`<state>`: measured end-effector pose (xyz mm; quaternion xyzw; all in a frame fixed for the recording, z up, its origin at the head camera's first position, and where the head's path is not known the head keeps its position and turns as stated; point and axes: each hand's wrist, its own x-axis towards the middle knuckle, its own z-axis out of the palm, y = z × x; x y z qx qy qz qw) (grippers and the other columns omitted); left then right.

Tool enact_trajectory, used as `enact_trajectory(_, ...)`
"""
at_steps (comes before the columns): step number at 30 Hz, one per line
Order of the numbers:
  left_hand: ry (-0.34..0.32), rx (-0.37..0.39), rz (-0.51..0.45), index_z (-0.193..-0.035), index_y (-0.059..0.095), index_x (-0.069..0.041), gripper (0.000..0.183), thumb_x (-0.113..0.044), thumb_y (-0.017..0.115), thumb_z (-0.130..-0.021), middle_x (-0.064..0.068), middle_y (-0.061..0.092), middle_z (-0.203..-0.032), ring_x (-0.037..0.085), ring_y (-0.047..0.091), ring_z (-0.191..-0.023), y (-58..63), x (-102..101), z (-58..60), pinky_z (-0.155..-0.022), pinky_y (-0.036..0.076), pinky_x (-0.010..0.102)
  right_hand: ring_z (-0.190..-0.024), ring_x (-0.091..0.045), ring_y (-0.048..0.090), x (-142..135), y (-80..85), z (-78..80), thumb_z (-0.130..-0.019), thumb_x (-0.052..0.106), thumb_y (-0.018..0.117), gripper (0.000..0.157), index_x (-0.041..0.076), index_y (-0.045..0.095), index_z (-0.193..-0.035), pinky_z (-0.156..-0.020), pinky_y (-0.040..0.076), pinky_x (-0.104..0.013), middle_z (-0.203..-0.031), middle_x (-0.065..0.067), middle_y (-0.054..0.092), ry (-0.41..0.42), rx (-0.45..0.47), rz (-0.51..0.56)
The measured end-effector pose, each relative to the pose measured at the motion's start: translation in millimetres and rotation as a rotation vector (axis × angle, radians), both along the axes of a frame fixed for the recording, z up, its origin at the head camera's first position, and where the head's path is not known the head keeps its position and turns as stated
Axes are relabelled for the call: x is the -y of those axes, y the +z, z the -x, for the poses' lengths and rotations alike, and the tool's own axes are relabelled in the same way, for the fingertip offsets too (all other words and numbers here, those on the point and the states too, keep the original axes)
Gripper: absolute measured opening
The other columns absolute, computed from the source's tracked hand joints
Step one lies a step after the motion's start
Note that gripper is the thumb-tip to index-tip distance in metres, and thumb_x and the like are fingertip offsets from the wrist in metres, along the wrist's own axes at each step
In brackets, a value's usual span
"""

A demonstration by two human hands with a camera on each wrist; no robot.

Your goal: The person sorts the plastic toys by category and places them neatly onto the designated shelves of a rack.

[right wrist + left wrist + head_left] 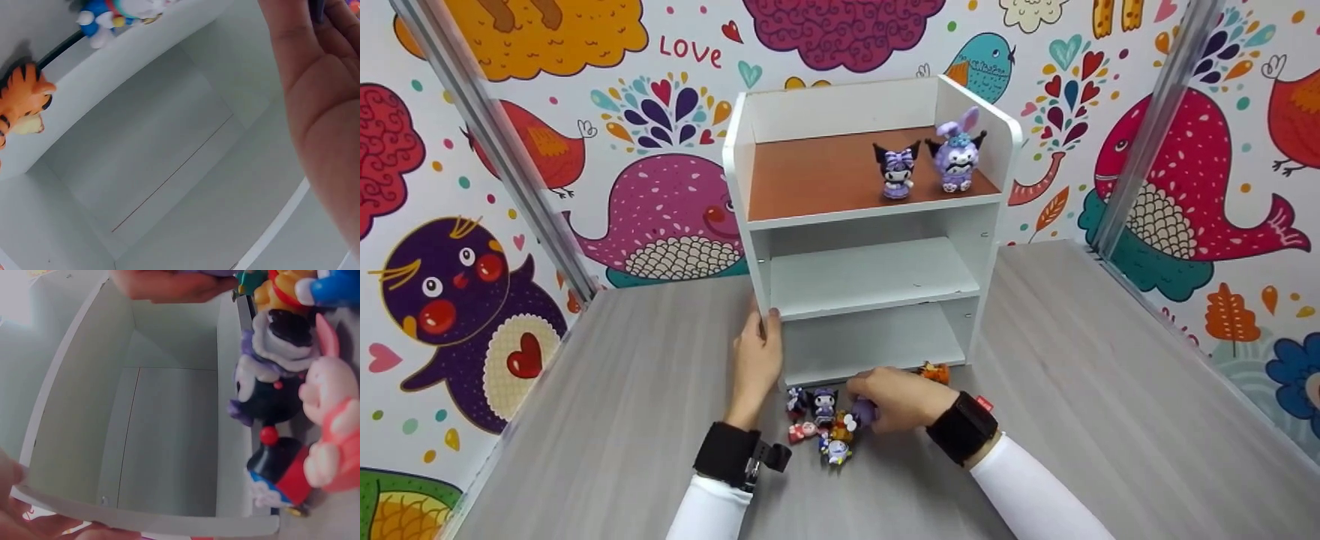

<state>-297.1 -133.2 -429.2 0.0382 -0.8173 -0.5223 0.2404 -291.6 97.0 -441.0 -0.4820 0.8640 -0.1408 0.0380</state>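
A small white shelf unit [877, 300] with a brown top board stands on the table. My left hand [757, 352] grips its left side panel [169, 523], thumb over the front edge and fingers on the outer face. Low in front of the unit, my right hand [900, 397] holds a purple figurine [864, 411], mostly covered by the fingers. Beside it lie several figurines: a black-and-purple one [824, 405], a pink piglet [332, 422], a yellow bear [278, 292] and a blue-and-white one [836, 450]. An orange tiger figurine [25, 95] lies near the unit's lower right front.
On the brown top board [810, 176] stand two purple figurines, one with a bow [897, 171] and one with rabbit ears [958, 154]. The middle shelf [870, 277] and bottom shelf [877, 345] face forward. Printed wall panels [660, 202] enclose the grey table [1095, 420] behind and at the sides.
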Motion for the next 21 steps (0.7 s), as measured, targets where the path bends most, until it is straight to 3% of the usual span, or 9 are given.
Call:
enact_trajectory(7, -0.003, 0.009, 0.017, -0.128, 0.061, -0.004, 0.036, -0.03, 0.048, -0.107, 0.004, 0.045, -0.069, 0.018, 0.045, -0.059, -1.2, 0, 0.4, -0.056, 0.04, 0.03, -0.082, -0.005, 0.053, -7, 6.1, 1.9, -0.08, 0.009, 0.073, 0.041, 0.014, 0.069, -0.12, -0.069, 0.046, -0.017, -0.102, -0.001, 0.065, 0.025, 0.019, 0.054)
enact_trajectory(12, -0.006, -0.003, 0.028, -0.13, 0.06, -0.003, 0.038, -0.03, 0.048, -0.107, 0.014, 0.054, -0.075, 0.027, 0.053, -0.064, -1.7, 0, 0.5, -0.059, 0.045, 0.038, -0.081, -0.005, 0.052, -8, 9.6, 2.1, -0.08, 0.013, 0.07, 0.036, 0.011, 0.07, -0.116, -0.068, 0.045, -0.016, -0.102, -0.003, 0.065, 0.025, 0.013, 0.117)
enact_trajectory(15, -0.005, -0.02, 0.043, -0.14, 0.054, -0.003, 0.043, -0.03, 0.047, -0.107, 0.027, 0.068, -0.104, 0.037, 0.065, -0.084, -2.4, 1, 0.5, -0.073, 0.052, 0.05, -0.081, -0.005, 0.051, -7, 11.7, 1.3, -0.079, 0.011, 0.067, 0.036, 0.008, 0.07, -0.115, -0.068, 0.046, -0.016, -0.101, -0.003, 0.063, 0.013, 0.001, 0.165)
enact_trajectory(17, -0.004, -0.022, 0.04, -0.146, 0.05, -0.004, 0.047, -0.03, 0.047, -0.107, 0.029, 0.067, -0.111, 0.039, 0.065, -0.088, -2.3, 1, -0.2, -0.076, 0.052, 0.052, -0.08, -0.006, 0.05, -7, 13.2, 0.9, -0.078, 0.009, 0.066, 0.04, 0.006, 0.069, -0.118, -0.067, 0.046, -0.016, -0.101, -0.003, 0.061, 0.006, -0.01, 0.191)
enact_trajectory(21, -0.004, -0.02, 0.031, -0.148, 0.047, -0.005, 0.048, -0.028, 0.048, -0.107, 0.029, 0.066, -0.099, 0.032, 0.058, -0.073, -2.1, 1, -1.4, -0.067, 0.048, 0.044, -0.083, -0.007, 0.051, -7, 16.8, 1.8, -0.078, 0.007, 0.065, 0.05, 0.003, 0.064, -0.128, -0.069, 0.047, -0.017, -0.109, -0.005, 0.061, 0.016, -0.026, 0.256)
